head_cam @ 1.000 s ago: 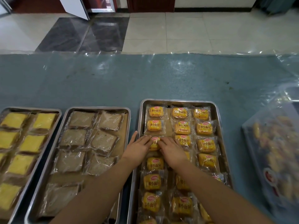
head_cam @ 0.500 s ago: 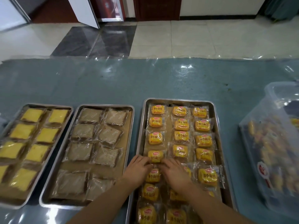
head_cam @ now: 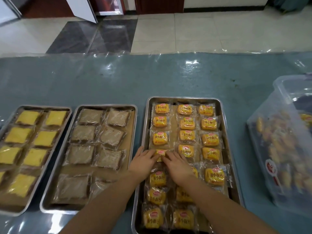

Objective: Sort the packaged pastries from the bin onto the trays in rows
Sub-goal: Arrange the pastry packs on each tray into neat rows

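Both forearms are stretched forward over the near half of the right-hand tray [head_cam: 226,132], palms turned down. The left hand [head_cam: 143,162] is laid flat by the tray's left rim, fingers straight and angled right, their tips resting on one yellow pastry packet [head_cam: 160,153]. The right hand [head_cam: 177,168] is set just beside it, fingers extended and angled left, tips touching the same packet from the other side. No curl or pinch is seen; the packet is pressed lightly between two flat sets of fingertips. That packet is placed fourth from the far end in the tray's left column, in line with the three above it.

On to the count. Three metal trays are lined up on the blue plastic-covered table [head_cam: 152,78]. In the right-hand tray, three columns of yellow packets are laid out: seven are counted in the left column, at least five in the right, and the middle column is partly hidden under the right arm, so its total cannot be told. In the middle tray [head_cam: 77,208], eight brown packets are seen in two columns. In the left tray [head_cam: 67,114], nine yellow cake squares are visible, the rest being cut off by the frame edge. At the right edge, one clear plastic bin [head_cam: 287,102] is standing, with more packets blurred inside, uncountable.
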